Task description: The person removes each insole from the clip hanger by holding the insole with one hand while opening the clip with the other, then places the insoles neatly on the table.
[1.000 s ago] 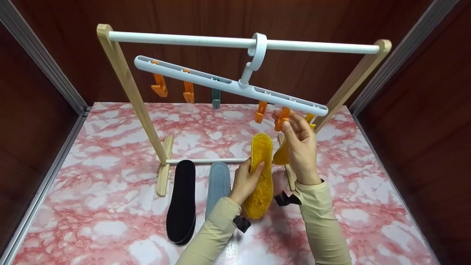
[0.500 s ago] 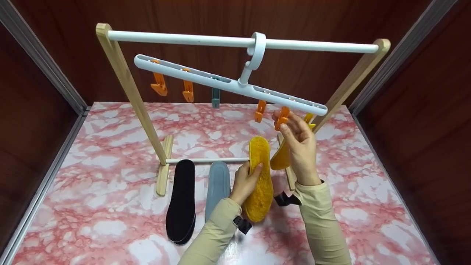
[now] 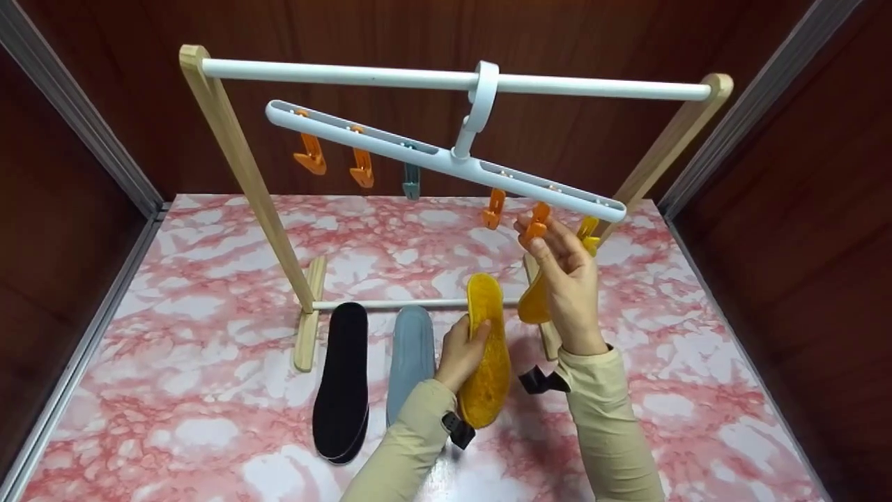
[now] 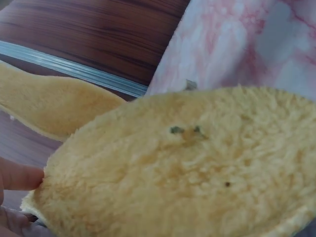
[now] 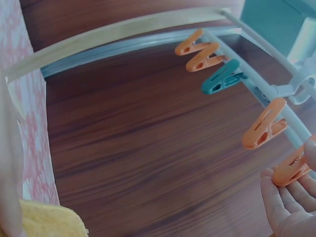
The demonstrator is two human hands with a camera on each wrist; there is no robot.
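Observation:
My left hand (image 3: 460,355) grips a fuzzy yellow insole (image 3: 490,373) by its side, thumb across its face, toe end up. In the left wrist view this insole (image 4: 163,163) fills the foreground. Above and to the right, my right hand (image 3: 575,289) pinches an orange clothespin (image 3: 536,222) that hangs from a white bar hanger (image 3: 418,153). The right wrist view has thumb and fingers on that clothespin (image 5: 292,170). A second yellow insole (image 3: 534,304) hangs under a yellow clothespin (image 3: 589,233) at the hanger's right end, partly hidden behind my right hand.
The hanger tilts down rightward from the white rail (image 3: 334,72) of a wooden stand (image 3: 251,181). Other orange clothespins (image 3: 311,155) and a green clothespin (image 3: 411,178) dangle from it. Black insoles (image 3: 341,383) and a blue-grey insole (image 3: 411,355) lie on the pink marbled table (image 3: 195,390).
My left hand has brought the yellow insole slightly down and left. The hanger has swung a little, its left end shifting right. My right hand stays on the same clothespin.

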